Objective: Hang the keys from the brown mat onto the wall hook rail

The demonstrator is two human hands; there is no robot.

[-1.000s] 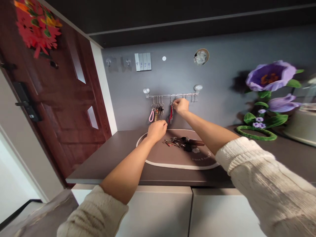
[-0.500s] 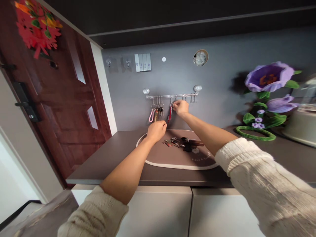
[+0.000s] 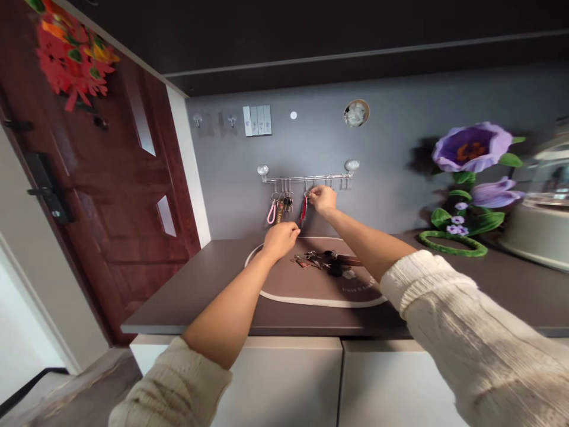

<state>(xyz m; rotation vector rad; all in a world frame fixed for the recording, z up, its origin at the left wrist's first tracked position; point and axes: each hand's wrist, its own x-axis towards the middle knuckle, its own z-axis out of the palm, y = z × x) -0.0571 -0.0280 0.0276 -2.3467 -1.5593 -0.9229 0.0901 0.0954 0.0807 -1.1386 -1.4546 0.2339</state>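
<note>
A red keychain [image 3: 304, 209] hangs below a hook on the clear wall rail [image 3: 306, 178]. My right hand [image 3: 323, 199] is closed in a pinch at its key ring, just under the rail. Lower and to the left, my left hand [image 3: 281, 239] has its thumb and fingers pressed together beside the keychain's bottom end; what they grip, if anything, is too small to tell. Further left on the rail hang a pink strap loop [image 3: 271, 212], a brown lettered tag [image 3: 280, 212] and a bunch of keys [image 3: 288, 203]. More keys and dark key holders [image 3: 331, 261] lie in a pile below.
The pile rests on a brown oval mat [image 3: 293, 290] with a pale rim, on a dark counter [image 3: 191, 290]. Purple artificial flowers [image 3: 473, 151] and a domed pale appliance [image 3: 537, 225] stand at right. A dark shelf [image 3: 311, 35] overhangs; a red door [image 3: 146, 237] is at left.
The view has shifted slightly, so the rail and wall sit lower. Both hands stay at nearly the same places by the red keychain, with the right still pinching at its ring.
</note>
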